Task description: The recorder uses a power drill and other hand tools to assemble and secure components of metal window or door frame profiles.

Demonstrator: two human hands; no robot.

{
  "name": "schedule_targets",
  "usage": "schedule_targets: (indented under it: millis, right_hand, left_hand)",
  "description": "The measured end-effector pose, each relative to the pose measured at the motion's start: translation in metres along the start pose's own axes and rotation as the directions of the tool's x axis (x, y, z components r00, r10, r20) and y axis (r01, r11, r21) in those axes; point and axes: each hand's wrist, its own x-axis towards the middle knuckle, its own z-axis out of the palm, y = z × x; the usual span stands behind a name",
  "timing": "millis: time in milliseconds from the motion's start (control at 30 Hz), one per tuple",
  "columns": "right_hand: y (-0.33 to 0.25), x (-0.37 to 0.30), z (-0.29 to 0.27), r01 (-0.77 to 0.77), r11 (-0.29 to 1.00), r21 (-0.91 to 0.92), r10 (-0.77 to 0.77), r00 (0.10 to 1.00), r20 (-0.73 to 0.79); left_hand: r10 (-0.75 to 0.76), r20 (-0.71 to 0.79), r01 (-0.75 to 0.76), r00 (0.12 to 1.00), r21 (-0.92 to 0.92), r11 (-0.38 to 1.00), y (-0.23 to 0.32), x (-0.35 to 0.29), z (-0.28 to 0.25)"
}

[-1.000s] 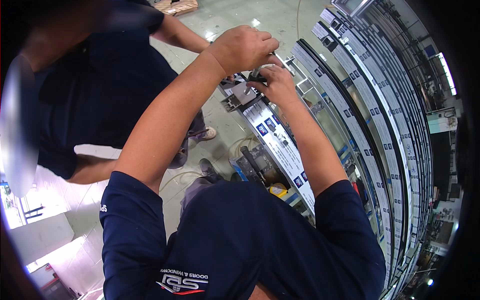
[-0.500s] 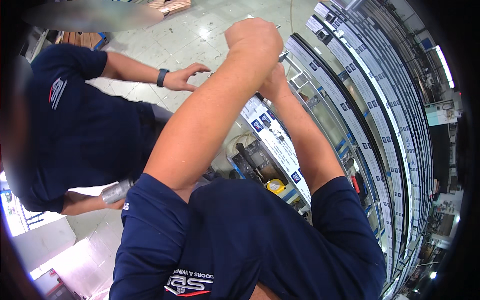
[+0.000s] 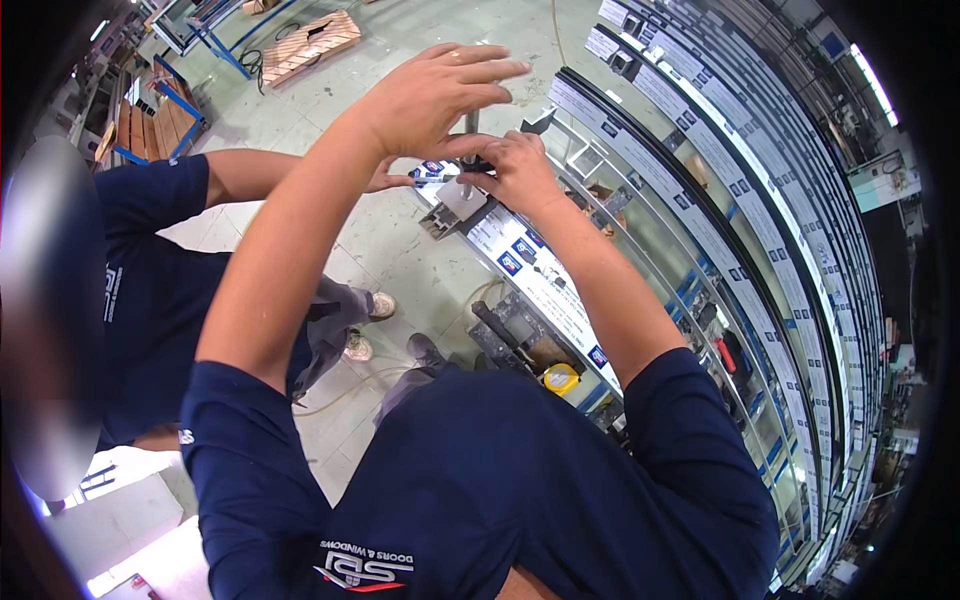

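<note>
My left hand is raised above the profile's far end, fingers spread and thumb reaching toward my right hand. Just below it, my right hand is closed, thumb and fingers around a small dark part whose kind I cannot make out. A grey metal rod stands upright there, partly hidden by my left hand. Beneath it, a pale metal block sits on the end of a long white profile covered in printed film. Close by, a co-worker's hand reaches toward the same end.
At left stands a co-worker in a dark shirt. Long film-wrapped profiles fill racks on my right. Beside the profile are a yellow tape measure and a black tool. A wooden pallet lies on the floor beyond.
My left hand has opened from a fist and moved left. My right hand has also shifted left, over the metal block. The co-worker's hand now reaches in beside the profile's end.
</note>
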Motion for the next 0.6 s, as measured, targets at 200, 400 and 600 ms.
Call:
schedule_targets:
  millis: [200, 400, 600]
  right_hand:
    - [-0.001, 0.001, 0.002, -0.043, 0.999, 0.02, 0.042, 0.998, 0.043]
    - [0.007, 0.002, 0.012, 0.079, 0.995, -0.065, -0.087, 0.987, -0.133]
    - [0.002, 0.006, 0.003, -0.047, 0.999, -0.009, 0.047, 0.998, 0.044]
  left_hand:
    - [0.102, 0.048, -0.095, 0.994, -0.129, 0.987, -0.025, 0.016, 0.022]
    - [-0.106, -0.026, 0.108, 0.994, 0.108, 0.988, -0.001, 0.024, 0.022]
    - [-0.762, 0.213, 0.752, 0.612, 0.144, 0.644, 0.029, 0.053, 0.006]
